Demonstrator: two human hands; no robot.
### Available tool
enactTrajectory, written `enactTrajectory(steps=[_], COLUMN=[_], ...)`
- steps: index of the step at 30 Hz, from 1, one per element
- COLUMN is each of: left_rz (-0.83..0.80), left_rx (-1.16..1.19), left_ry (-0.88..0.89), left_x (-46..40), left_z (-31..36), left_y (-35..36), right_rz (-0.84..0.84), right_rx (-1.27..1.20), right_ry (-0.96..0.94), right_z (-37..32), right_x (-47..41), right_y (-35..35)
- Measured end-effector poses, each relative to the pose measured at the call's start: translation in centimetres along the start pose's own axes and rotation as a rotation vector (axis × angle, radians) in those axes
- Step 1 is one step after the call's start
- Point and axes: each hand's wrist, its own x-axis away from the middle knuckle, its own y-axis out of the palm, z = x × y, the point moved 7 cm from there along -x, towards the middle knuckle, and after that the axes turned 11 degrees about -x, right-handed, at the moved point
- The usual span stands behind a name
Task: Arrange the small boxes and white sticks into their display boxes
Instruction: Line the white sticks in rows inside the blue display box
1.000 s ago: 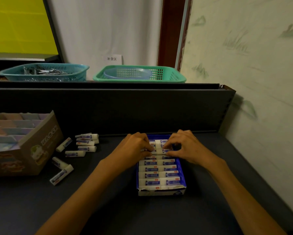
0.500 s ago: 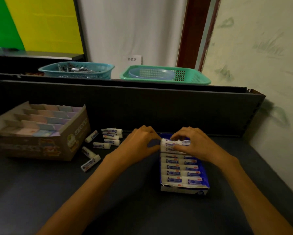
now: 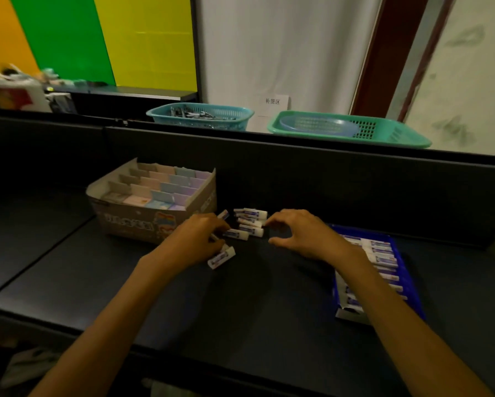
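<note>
Several loose white sticks (image 3: 250, 222) with blue labels lie on the dark counter beside a cardboard display box (image 3: 126, 222) of pastel small boxes (image 3: 166, 186). My left hand (image 3: 200, 239) is down on the near sticks, its fingers curled round one, and another white stick (image 3: 222, 257) pokes out below it. My right hand (image 3: 300, 233) hovers just right of the pile, thumb and forefinger spread in a C, holding nothing. To the right, a blue display box (image 3: 409, 285) holds rows of white sticks; my right forearm crosses its left side.
A dark back panel (image 3: 326, 179) walls off the counter's far side. Beyond it stand a teal basket (image 3: 200, 116) of metal items and a green basket (image 3: 352, 130). The counter's front edge (image 3: 183, 356) runs below my forearms.
Both hands have left the blue display box and moved left to the loose sticks. The view has swung left, so the blue box now lies at the right.
</note>
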Motion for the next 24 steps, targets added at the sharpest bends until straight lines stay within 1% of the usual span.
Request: enactTrajectory(steps=[5,11,15,20,24], left_rz=[-0.058,-0.108,-0.113,-0.128,-0.069], left_rx=[-0.015,-0.013,-0.030,-0.031,0.009], left_ry=[0.025,0.084,0.093,0.092,0.102], left_x=[0.3,-0.2,-1.0,-1.6,-1.5], left_z=[-1.0,-1.1,-1.1,-1.2,-1.2], left_y=[1.0,2.5,3.2,3.9,3.7], right_rz=[-0.049,-0.079,-0.082,-0.037,-0.029], right_rx=[0.049,0.145,0.180,0.159,0.135], right_ry=[0.022,0.049,0.061,0.084,0.110], right_z=[-1.3,-0.9,-0.6,-0.7,-0.5], right_x=[-2.4,-3.4,-3.5,-3.2,-2.9], right_y=[1.9,3.3,3.5,3.0,3.0])
